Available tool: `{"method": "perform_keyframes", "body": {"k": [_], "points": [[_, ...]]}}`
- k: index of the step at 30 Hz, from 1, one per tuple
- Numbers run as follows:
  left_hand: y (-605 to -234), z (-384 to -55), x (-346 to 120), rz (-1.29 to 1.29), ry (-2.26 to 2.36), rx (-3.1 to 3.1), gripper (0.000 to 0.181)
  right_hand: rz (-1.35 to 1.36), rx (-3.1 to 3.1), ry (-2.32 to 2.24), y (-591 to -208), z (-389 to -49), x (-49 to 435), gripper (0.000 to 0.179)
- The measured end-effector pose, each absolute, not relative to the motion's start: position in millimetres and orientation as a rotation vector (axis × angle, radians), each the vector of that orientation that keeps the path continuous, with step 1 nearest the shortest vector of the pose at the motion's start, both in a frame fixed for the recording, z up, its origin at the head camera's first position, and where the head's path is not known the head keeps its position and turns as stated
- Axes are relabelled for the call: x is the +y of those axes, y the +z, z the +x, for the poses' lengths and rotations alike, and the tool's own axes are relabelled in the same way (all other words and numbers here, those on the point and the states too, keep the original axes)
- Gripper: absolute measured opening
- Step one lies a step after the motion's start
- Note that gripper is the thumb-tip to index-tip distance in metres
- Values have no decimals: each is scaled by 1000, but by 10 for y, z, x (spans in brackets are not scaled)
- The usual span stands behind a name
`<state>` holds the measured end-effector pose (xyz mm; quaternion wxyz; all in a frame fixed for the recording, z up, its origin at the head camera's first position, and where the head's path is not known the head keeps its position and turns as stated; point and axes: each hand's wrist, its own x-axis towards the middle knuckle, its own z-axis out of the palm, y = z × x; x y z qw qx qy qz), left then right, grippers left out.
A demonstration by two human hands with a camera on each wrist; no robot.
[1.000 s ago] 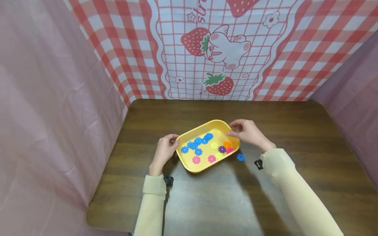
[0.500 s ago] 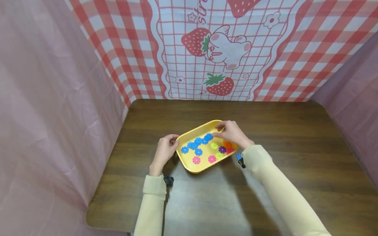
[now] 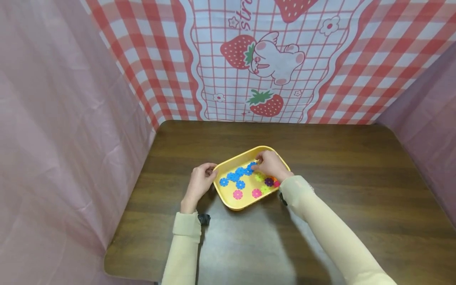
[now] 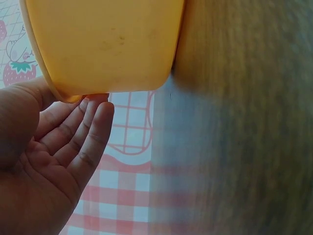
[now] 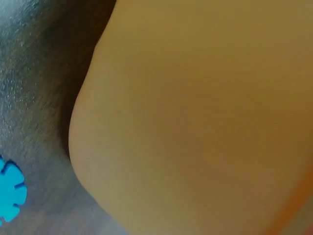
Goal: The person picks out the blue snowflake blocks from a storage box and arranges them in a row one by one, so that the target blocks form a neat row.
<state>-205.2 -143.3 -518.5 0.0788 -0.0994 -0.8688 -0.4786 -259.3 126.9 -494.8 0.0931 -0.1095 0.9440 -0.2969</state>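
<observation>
A yellow plastic basket (image 3: 228,203) sits at an angle on the table. My left hand (image 3: 198,183) holds its left end, thumb over the rim and fingertips against the outer wall, as the left wrist view shows. Inside lies a cluster of blue flower-shaped discs (image 3: 236,174), with pink discs (image 3: 237,194), yellow discs and a purple disc (image 3: 268,181) nearer the front and right. My right hand (image 3: 272,165) reaches into the basket, its thumb and fingertips at the far-right end of the blue cluster. Whether they pinch a disc is too small to tell.
The wooden table (image 3: 338,166) extends around the basket on all sides. A loose blue disc (image 5: 11,191) lies on it beside the basket in the right wrist view. A red-checked strawberry cloth (image 3: 263,79) hangs behind; pink curtains hang at the left and right.
My right hand has left the basket's right rim and moved left and down into the basket, to the blue discs. My left hand stays on the left rim; the basket has hardly moved.
</observation>
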Motion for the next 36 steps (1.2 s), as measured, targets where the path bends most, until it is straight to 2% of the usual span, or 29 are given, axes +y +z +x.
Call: {"method": "perform_keyframes", "body": {"k": [8,13,17,21,36], "points": [[-5168,-2081,-1434,-315,-1430,-2590,17,-344,2791,-828,-5001,-2654,1267,30],[-5169,-2073,-1446,-305,-1441,-2588,17,-364,2821,-797,-5072,-2665,1248,32],[-5178,-2036,-1449,-300,-1446,-2616,17,-287,2805,-794,-5122,-2623,1231,31],[-5179,-2015,-1448,-303,-1455,-2617,17,-206,2808,-788,-5141,-2591,1225,38],[-5178,-2047,-1453,-258,-1449,-2646,17,-203,2777,-873,-5040,-2571,1248,40]]}}
